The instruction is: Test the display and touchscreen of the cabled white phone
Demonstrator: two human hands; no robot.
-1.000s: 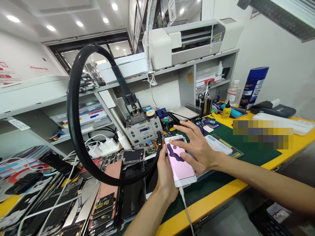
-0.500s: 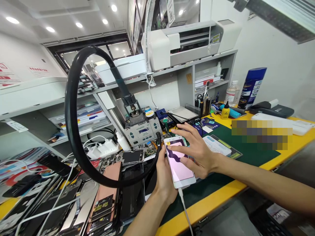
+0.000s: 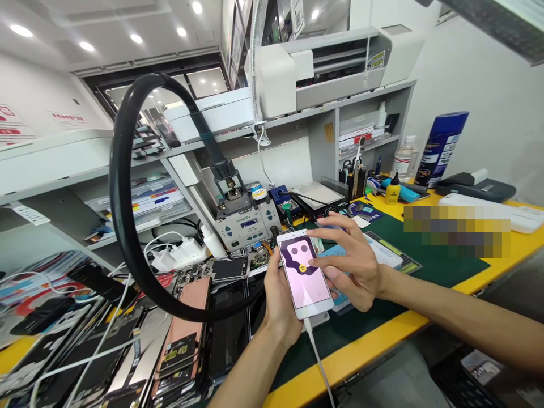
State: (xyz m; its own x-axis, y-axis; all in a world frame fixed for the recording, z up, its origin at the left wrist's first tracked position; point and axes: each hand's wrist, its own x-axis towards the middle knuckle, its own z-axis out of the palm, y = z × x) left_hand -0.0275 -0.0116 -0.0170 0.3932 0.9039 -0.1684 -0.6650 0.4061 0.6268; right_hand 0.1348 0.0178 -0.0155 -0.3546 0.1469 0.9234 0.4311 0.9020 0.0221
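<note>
My left hand [image 3: 278, 303] is wrapped round a white smartphone [image 3: 312, 292] from its left side and back, holding it tilted with the lit screen towards me. The screen shows pink and dark purple shapes with a small yellow round mark near the middle. A white cable [image 3: 317, 351] is plugged into the phone's lower end and hangs down over the table edge. My right hand [image 3: 355, 263] is over the phone's right side with its fingers apart, one fingertip on or just above the screen by the yellow mark. It grips nothing.
Left of the phone lie many phone parts and screens [image 3: 182, 334]. A thick black hose [image 3: 123, 187] loops up from the grey rework station [image 3: 246, 226]. On the green mat [image 3: 442, 263] are packets and a blurred patch. A yellow bottle [image 3: 392, 191] and blue spray can [image 3: 442, 147] stand further back.
My right index fingertip has moved down from the screen's upper left to its middle. The yellow mark has moved the same way, and two dark round spots now show above it.
</note>
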